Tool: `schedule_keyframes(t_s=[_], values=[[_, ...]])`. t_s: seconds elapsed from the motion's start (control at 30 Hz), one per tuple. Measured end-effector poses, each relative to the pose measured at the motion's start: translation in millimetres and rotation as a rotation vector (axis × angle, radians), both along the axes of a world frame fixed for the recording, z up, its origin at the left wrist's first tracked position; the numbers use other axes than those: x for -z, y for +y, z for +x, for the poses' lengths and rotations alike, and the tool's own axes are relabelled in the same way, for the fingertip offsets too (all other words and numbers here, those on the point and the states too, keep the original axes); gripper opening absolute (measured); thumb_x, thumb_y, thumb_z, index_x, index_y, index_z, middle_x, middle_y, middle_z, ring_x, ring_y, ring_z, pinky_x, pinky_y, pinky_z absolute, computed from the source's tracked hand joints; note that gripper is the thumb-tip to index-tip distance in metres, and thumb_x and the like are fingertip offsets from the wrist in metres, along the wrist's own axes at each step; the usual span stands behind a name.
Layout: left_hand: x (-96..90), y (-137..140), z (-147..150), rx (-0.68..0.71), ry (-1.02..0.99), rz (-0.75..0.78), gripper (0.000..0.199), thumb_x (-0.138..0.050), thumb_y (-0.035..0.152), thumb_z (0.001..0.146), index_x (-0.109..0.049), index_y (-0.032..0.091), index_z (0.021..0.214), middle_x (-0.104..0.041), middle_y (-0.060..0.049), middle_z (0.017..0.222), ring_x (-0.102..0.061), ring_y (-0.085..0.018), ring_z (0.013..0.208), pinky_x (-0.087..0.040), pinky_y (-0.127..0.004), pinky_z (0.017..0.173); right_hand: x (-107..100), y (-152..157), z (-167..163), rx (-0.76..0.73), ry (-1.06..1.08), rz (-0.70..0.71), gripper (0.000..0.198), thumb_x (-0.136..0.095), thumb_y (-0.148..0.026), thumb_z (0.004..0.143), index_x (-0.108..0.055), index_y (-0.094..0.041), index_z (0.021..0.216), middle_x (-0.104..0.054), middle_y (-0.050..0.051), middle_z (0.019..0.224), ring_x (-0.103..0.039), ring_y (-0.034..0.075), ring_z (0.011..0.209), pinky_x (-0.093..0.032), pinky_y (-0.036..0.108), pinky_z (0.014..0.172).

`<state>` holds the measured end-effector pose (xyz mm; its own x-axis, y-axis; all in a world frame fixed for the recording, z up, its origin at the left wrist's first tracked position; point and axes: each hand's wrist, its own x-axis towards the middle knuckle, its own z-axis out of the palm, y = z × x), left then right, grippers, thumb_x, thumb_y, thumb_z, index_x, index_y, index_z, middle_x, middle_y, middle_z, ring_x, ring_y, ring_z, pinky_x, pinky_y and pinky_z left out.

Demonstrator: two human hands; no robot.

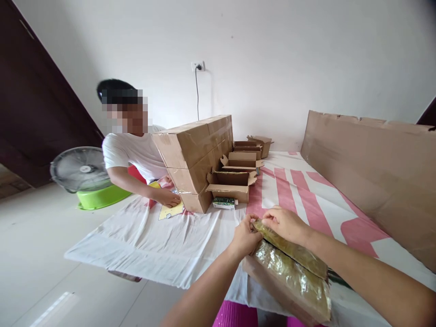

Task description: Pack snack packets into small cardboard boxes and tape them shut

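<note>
Close to me at the table's near edge is a cardboard box [289, 268], its two top flaps covered with shiny clear tape and a dark gap running between them. My left hand [247, 236] is closed on the far left corner of this box, thumb and fingers pinching its edge. Across the far end of the right flap [303, 252] lies my right hand [284, 223], its fingers bent and closed on the flap's edge. Whether a loose bit of tape is between the fingertips is too small to tell.
Stacked closed cartons [194, 159] stand mid-table, with several open small boxes [228, 193] beside them and a green-white packet [224, 203] in front. Right, a tall cardboard sheet [368, 168] forms a wall. Across the table, a person [136, 154] handles a yellow sheet [170, 211] near a fan [81, 169].
</note>
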<state>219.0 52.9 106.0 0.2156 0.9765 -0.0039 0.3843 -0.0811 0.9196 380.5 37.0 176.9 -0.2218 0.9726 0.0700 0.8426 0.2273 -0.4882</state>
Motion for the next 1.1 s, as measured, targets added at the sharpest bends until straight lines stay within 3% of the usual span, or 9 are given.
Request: schedule_keyframes(t_s=[0.13, 0.27, 0.4, 0.53, 0.67, 0.8, 1.1], values=[[-2.5, -4.2, 1.4, -0.01, 0.01, 0.006, 0.04, -0.067, 0.012, 0.064, -0.057, 0.023, 0.101, -0.065, 0.004, 0.072, -0.063, -0.017, 0.073, -0.047, -0.027, 0.073, -6.0, -4.4, -13.2, -0.128, -0.213, 0.065, 0.014, -0.059, -0.022, 0.08, -0.072, -0.023, 0.086, -0.072, 0.005, 0.092, -0.064, 0.02, 0.088, -0.041, 0.028, 0.073], [-6.2, -6.1, 1.2, -0.021, 0.025, 0.01, 0.041, -0.066, 0.009, 0.063, -0.058, 0.024, 0.1, -0.065, 0.004, 0.071, -0.063, -0.018, 0.074, -0.047, -0.027, 0.073, 0.6, -4.3, -26.4, -0.211, -0.367, 0.08, 0.021, -0.052, -0.013, 0.08, -0.072, -0.018, 0.086, -0.073, 0.01, 0.089, -0.066, 0.023, 0.083, -0.042, 0.031, 0.073], [-10.0, -4.4, 1.7, -0.006, 0.028, 0.003, 0.038, -0.066, 0.01, 0.062, -0.059, 0.023, 0.097, -0.064, 0.004, 0.07, -0.063, -0.017, 0.073, -0.046, -0.026, 0.072, 7.8, -1.2, -25.8, -0.105, -0.296, 0.064, 0.021, -0.052, -0.015, 0.08, -0.07, -0.016, 0.091, -0.073, 0.011, 0.093, -0.066, 0.024, 0.087, -0.041, 0.031, 0.075], [-12.4, -3.1, 3.3, 0.028, 0.019, 0.001, 0.039, -0.066, 0.011, 0.062, -0.06, 0.023, 0.099, -0.063, 0.005, 0.07, -0.062, -0.015, 0.07, -0.047, -0.026, 0.072, 10.2, 1.8, -17.6, 0.007, -0.21, 0.045, 0.022, -0.05, -0.013, 0.079, -0.07, -0.017, 0.086, -0.074, 0.007, 0.088, -0.066, 0.019, 0.081, -0.041, 0.028, 0.069], [-12.2, -1.8, 0.1, 0.063, 0.002, 0.01, 0.036, -0.065, 0.015, 0.065, -0.061, 0.023, 0.099, -0.066, 0.004, 0.076, -0.063, -0.015, 0.076, -0.047, -0.025, 0.074, 8.5, 4.4, -10.3, -0.008, -0.11, 0.003, 0.02, -0.052, -0.015, 0.079, -0.071, -0.02, 0.083, -0.074, 0.001, 0.081, -0.065, 0.014, 0.073, -0.04, 0.023, 0.062], [-10.2, 2.0, -4.5, 0.093, -0.012, 0.018, 0.021, -0.064, 0.023, 0.072, -0.063, 0.021, 0.093, -0.067, 0.002, 0.08, -0.063, -0.017, 0.079, -0.048, -0.026, 0.075, 6.6, 3.7, -7.4, -0.055, -0.022, -0.021, 0.017, -0.055, -0.017, 0.079, -0.072, -0.02, 0.08, -0.075, 0.002, 0.082, -0.065, 0.016, 0.075, -0.041, 0.024, 0.065], [-8.9, 3.4, 3.0, 0.032, -0.007, 0.041, 0.029, -0.058, 0.014, 0.073, -0.062, 0.024, 0.1, -0.063, 0.004, 0.071, -0.061, -0.014, 0.07, -0.046, -0.026, 0.073, 21.8, -5.1, -17.4, -0.013, -0.224, 0.1, 0.019, -0.05, -0.017, 0.083, -0.066, -0.017, 0.09, -0.072, 0.007, 0.092, -0.065, 0.02, 0.086, -0.039, 0.028, 0.071]])
